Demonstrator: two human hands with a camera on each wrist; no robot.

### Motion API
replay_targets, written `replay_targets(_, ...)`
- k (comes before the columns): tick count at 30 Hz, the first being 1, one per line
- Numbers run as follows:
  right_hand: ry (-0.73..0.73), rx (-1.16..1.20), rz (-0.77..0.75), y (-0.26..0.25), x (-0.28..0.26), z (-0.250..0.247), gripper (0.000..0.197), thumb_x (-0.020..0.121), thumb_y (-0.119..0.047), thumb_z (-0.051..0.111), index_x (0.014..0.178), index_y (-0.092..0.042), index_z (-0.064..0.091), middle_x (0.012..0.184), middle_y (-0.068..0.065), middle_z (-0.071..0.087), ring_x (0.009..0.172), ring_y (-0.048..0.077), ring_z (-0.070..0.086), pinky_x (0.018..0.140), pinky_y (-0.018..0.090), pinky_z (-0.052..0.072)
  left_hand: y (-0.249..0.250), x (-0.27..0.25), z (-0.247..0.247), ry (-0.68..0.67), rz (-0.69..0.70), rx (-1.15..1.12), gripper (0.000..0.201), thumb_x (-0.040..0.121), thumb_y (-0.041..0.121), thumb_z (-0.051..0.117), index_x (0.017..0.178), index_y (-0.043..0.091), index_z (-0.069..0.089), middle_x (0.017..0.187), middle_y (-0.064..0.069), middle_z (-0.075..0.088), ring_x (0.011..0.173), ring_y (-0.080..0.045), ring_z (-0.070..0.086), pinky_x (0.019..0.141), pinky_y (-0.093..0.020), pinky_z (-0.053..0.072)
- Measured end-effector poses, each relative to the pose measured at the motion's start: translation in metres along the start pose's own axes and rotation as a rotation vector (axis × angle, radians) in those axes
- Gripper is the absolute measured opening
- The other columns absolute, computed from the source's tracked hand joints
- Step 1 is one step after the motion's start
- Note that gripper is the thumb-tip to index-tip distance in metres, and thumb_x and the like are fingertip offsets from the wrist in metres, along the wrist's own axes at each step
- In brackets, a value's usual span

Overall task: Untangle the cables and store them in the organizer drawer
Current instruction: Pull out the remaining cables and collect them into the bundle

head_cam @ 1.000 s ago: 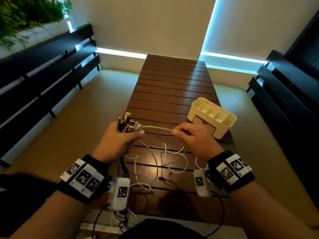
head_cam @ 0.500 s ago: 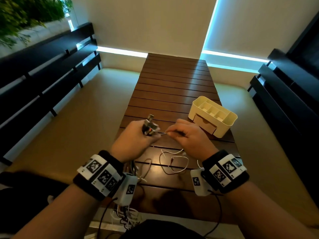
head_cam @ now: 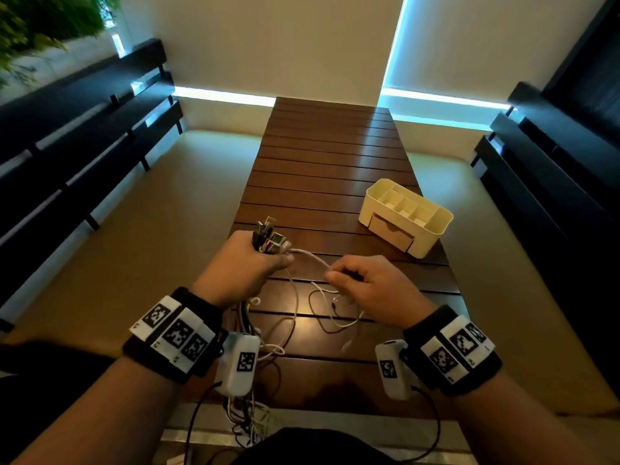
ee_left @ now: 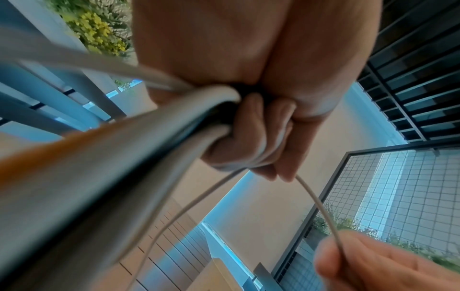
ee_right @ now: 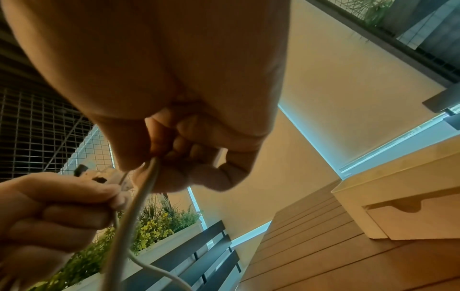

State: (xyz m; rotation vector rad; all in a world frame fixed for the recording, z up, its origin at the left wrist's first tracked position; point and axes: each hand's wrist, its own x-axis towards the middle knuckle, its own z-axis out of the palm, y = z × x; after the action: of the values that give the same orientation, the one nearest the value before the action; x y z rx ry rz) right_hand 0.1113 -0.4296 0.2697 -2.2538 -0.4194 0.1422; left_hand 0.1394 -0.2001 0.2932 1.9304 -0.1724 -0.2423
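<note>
My left hand (head_cam: 250, 263) grips a bundle of cables (ee_left: 154, 126), their plug ends (head_cam: 270, 237) sticking up out of the fist. One thin white cable (head_cam: 310, 258) runs from the bundle to my right hand (head_cam: 339, 276), which pinches it between thumb and fingers (ee_right: 149, 167). Below the hands, loose white cable loops (head_cam: 330, 312) lie on the wooden slatted table (head_cam: 328, 162). More tangled cables (head_cam: 250, 421) hang off the near table edge. The cream organizer (head_cam: 404, 214), its drawer (head_cam: 391, 229) closed, stands on the table to the right, beyond my right hand.
Dark slatted benches flank the table: one on the left (head_cam: 84, 129), one on the right (head_cam: 550, 162). A planter with greenery (head_cam: 43, 21) is at the far left. Wrist cameras (head_cam: 240, 362) and their black leads hang under both wrists.
The hands came close together half a second ago and have since drawn apart. My right hand has slid rightward along the white cable, and a longer stretch shows between the hands.
</note>
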Motion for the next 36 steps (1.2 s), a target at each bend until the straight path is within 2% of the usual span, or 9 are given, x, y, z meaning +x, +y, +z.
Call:
replay_targets(5,0.051,-0.022,-0.004,-0.016,-0.006,0.001,0.012,0.098,-0.034,0.056,0.107,-0.035,0.063,0.092,-0.01,0.065,0.081,0.007,0.061,0.072,0.024,0.054,0.009,-0.007,0.016,-0.228,0.038,0.063,0.019,0.089,0.018,0.071,0.073,0.009,0.064,0.053,0.003,0.05,0.046,-0.009,0.042,0.047,-0.022,0.036)
replay_targets(10,0.042,0.05,0.103,-0.03,-0.023,0.004,0.008,0.099,-0.027,0.057,0.097,-0.028,0.065,0.077,-0.007,0.069,0.066,0.004,0.067,0.061,0.017,0.053,0.007,-0.009,0.027,-0.307,0.022,-0.021,0.019,0.09,0.014,0.068,0.089,-0.005,0.065,0.055,0.002,0.049,0.044,-0.008,0.04,0.043,-0.021,0.036)
replay_targets(15,-0.283,0.062,0.47,-0.026,-0.055,0.008,0.021,0.101,-0.029,0.053,0.1,-0.011,0.065,0.08,0.002,0.075,0.064,0.011,0.068,0.053,0.019,0.051,-0.004,-0.01,0.02,-0.181,-0.036,-0.185,0.009,0.091,0.01,0.067,0.097,0.003,0.069,0.051,0.004,0.042,0.041,-0.011,0.033,0.042,-0.024,0.03)
replay_targets(21,-0.407,-0.378,0.645,0.007,-0.061,0.025,0.034,0.094,-0.049,0.058,0.121,-0.03,0.063,0.122,-0.006,0.063,0.114,0.014,0.058,0.093,0.03,0.049,-0.008,-0.015,0.011,-0.143,-0.01,-0.365,0.011,0.093,0.009,0.064,0.1,0.0,0.063,0.051,0.004,0.035,0.041,-0.011,0.026,0.042,-0.024,0.026)
replay_targets(25,-0.207,-0.046,0.444,-0.015,-0.047,0.034,0.074,0.081,-0.049,0.075,0.145,-0.04,0.039,0.152,-0.013,0.038,0.134,0.003,0.036,0.101,0.024,0.033,-0.006,-0.023,0.018,-0.182,-0.021,-0.546,0.004,0.093,0.008,0.063,0.093,0.009,0.059,0.053,0.002,0.03,0.043,-0.013,0.022,0.047,-0.03,0.016)
replay_targets(28,-0.33,0.059,0.31,-0.036,-0.034,0.055,0.099,0.074,-0.041,0.084,0.151,-0.043,0.022,0.158,-0.016,0.025,0.13,0.0,0.027,0.105,0.027,0.029,-0.002,-0.03,0.028,-0.19,0.016,-0.668,0.012,0.095,0.01,0.061,0.084,0.013,0.055,0.055,0.001,0.029,0.043,-0.012,0.021,0.045,-0.027,0.018)
replay_targets(30,-0.454,0.106,0.279,-0.041,-0.027,0.075,0.088,0.077,-0.03,0.084,0.148,-0.03,0.031,0.15,-0.005,0.044,0.129,0.009,0.045,0.105,0.029,0.039,0.0,-0.03,0.03,-0.141,0.031,-0.737,0.021,0.096,0.011,0.06,0.078,0.018,0.054,0.056,0.002,0.029,0.042,-0.011,0.023,0.042,-0.023,0.023)
replay_targets(32,-0.537,0.227,0.222,-0.04,-0.022,0.089,0.046,0.086,-0.015,0.075,0.125,-0.015,0.052,0.124,0.003,0.064,0.11,0.011,0.063,0.098,0.027,0.05,-0.001,-0.028,0.025,-0.103,0.03,-0.778,0.025,0.097,0.011,0.059,0.075,0.021,0.053,0.055,0.003,0.029,0.04,-0.009,0.023,0.04,-0.021,0.024)
replay_targets(36,-0.631,0.425,0.282,-0.03,-0.019,0.09,0.011,0.095,-0.009,0.062,0.1,-0.018,0.059,0.09,-0.006,0.066,0.077,0.001,0.065,0.076,0.02,0.055,-0.012,-0.027,0.012,-0.089,-0.017,-0.794,0.03,0.097,0.012,0.058,0.07,0.022,0.051,0.053,0.004,0.03,0.038,-0.007,0.026,0.038,-0.019,0.025)
